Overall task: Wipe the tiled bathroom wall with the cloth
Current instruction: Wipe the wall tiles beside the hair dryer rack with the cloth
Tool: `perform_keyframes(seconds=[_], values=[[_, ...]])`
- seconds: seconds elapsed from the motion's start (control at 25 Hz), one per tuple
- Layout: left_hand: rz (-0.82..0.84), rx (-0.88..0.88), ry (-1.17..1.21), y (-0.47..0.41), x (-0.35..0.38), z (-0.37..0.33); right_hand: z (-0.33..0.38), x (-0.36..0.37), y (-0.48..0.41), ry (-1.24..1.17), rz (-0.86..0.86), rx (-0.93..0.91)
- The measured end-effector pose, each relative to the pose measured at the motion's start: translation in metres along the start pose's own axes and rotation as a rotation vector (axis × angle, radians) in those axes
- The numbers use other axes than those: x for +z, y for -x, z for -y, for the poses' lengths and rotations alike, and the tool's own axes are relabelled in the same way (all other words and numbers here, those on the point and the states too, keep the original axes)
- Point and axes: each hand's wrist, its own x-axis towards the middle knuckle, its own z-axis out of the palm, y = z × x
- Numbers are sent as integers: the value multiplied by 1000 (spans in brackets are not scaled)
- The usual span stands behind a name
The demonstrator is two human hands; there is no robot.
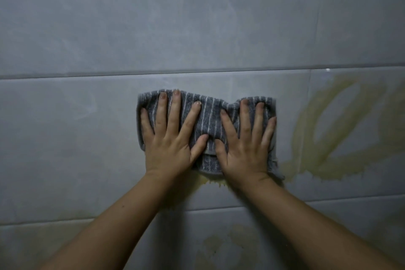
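Left hand (168, 138), right hand (245, 140): flat, fingers spread, pressing cloth (210, 116) on tiled wall (87, 39). Wiping underway. Next, probably: yellow smear (306, 138) rightward.

There is one striped grey cloth (210, 120) and two bare grips, the left grip (171, 144) and the right grip (243, 151). The one tiled wall (153, 28) carries three yellowish smears: the right smear (341, 129), the lower smear (228, 245) and the small smear (210, 182).

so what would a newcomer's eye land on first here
The left hand and right hand, pressed flat side by side on a grey striped cloth against the tiled wall, mid-frame. Right of the cloth, looping yellow smears stain the tile; fainter yellow marks show lower down.
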Motion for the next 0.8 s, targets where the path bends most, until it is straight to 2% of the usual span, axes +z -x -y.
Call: perform_keyframes(seconds=[0.08,0.16,0.24,0.32,0.48,0.56,0.8], values=[[-26,-3,-9,-20,-2,-4,-6,-6,-23,-42,-33,33],[-61,-56,-9,-51,-4,-12,-20,-15,-59,-74,-77,146],[-93,-107,9,-72,-4,-26,-41,-18,-75,-25,-94,179],[-97,-81,20,-67,1,-44,-59,-17,-58,13,-76,132],[-48,79,15,-16,11,-73,-68,-10,14,20,0,97],[-53,102,12,-15,12,-74,-69,-10,16,30,15,68],[-117,-54,53,-107,-3,-66,-85,-25,-86,-1,-83,94]])
